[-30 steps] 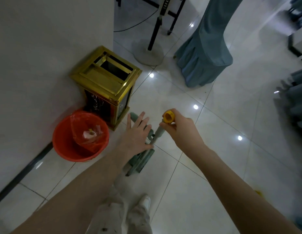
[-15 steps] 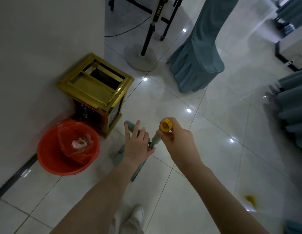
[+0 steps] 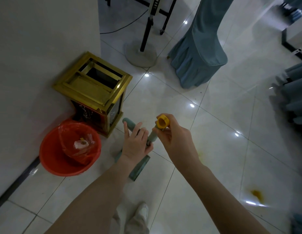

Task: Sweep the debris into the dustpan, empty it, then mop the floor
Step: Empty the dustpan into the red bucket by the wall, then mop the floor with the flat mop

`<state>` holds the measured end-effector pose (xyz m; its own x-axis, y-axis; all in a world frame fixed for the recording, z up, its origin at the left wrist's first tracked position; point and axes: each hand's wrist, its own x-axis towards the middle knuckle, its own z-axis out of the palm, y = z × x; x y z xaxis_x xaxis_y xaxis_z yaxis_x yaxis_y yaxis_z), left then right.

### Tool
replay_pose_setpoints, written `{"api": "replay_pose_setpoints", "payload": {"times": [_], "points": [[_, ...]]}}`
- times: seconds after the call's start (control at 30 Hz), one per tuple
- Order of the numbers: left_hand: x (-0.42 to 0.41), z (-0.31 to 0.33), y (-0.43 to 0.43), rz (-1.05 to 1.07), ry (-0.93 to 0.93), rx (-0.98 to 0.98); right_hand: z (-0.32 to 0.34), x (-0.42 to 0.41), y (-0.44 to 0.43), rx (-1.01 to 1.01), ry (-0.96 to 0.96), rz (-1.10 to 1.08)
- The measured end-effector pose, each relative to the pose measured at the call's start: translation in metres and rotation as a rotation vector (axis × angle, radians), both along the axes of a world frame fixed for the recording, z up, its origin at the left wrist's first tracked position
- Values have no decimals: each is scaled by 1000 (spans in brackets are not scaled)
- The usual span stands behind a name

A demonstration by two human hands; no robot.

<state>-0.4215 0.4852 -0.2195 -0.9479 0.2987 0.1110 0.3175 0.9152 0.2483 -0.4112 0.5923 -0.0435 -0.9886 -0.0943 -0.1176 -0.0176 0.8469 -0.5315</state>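
Gripping the yellow-capped handle (image 3: pixel 153 136) near its top, the right hand (image 3: pixel 175 141) has its fingers curled round it; the left hand (image 3: pixel 136 145) lies with fingers straight against a second green handle (image 3: pixel 129 123); the dustpan (image 3: pixel 138 168) sits on the floor (image 3: pixel 214 132) below both hands, near the red bucket (image 3: pixel 50 166) and gold bin (image 3: pixel 89 86).

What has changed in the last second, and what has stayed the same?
The left hand has drawn its fingers, spread wide before, closer together above the green handle and stays open. The view has shifted, so an orange stain on the floor now shows at lower right. The right hand still pinches the yellow-capped handle; the red bucket and the gold bin have not moved.
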Motion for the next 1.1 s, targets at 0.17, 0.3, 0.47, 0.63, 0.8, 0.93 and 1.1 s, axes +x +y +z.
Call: {"api": "replay_pose_setpoints", "payload": {"times": [0.17,0.3,0.47,0.63,0.8,0.93,1.1], "points": [[4,6,3,-33,-20,-15,3,5,7,-37,-31,-32],[11,12,3,-70,-141,-38,5,15,11,-81,-36,-67],[14,21,-22,-115,-172,51,25,25,14,-10,84,10],[49,33,-79,81,-116,307,58,31,-6,192,400,400],[131,61,-156,552,-150,347,74,37,-73,139,460,799],[223,84,-209,962,-52,396,80,68,-151,86,445,1138],[350,109,-250,1374,90,396,85,147,-254,16,488,1556]]}}
